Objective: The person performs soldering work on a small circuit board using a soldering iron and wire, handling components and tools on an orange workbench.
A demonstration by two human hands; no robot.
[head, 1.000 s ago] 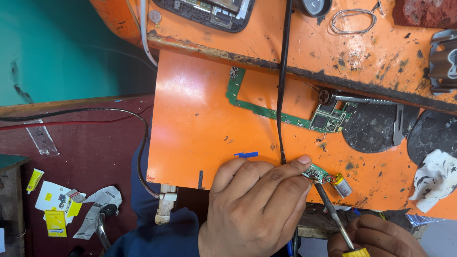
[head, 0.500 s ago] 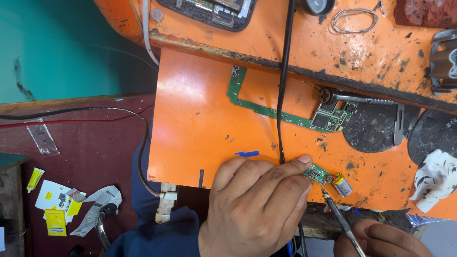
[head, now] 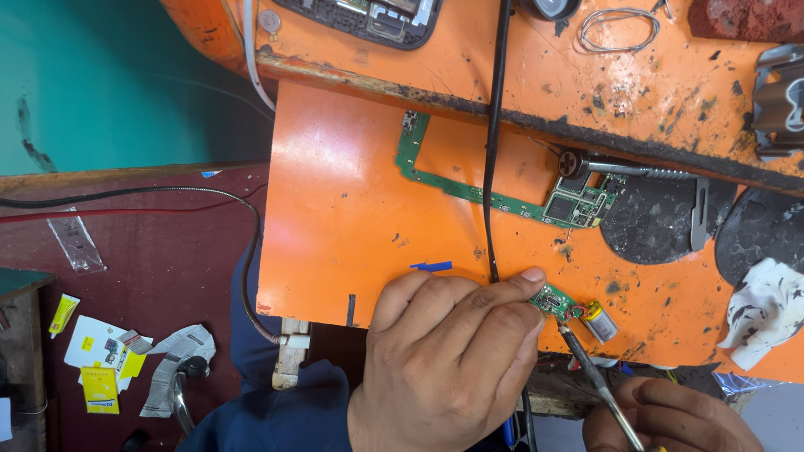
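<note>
My left hand (head: 448,360) pinches a small green circuit board (head: 554,300) against the orange mat (head: 352,209) near its front edge. A small silver cylindrical part (head: 600,321) is wired to that board. My right hand (head: 670,417), at the bottom right, grips a thin metal tool (head: 596,377) whose tip touches the small board's right end. A long L-shaped green phone board (head: 494,197) lies further back on the mat, with a black cable (head: 492,142) running across it.
A dark phone frame (head: 368,17) and a wire loop (head: 618,27) lie on the worn orange bench behind. Black burnt patches (head: 649,222) and a white crumpled cloth (head: 766,305) are at right. Papers and a yellow tube (head: 64,314) lie on the red surface at left.
My right hand has moved down and right, and the tool now reaches the small board at a shallower angle. My left hand keeps its pinch on the board.
</note>
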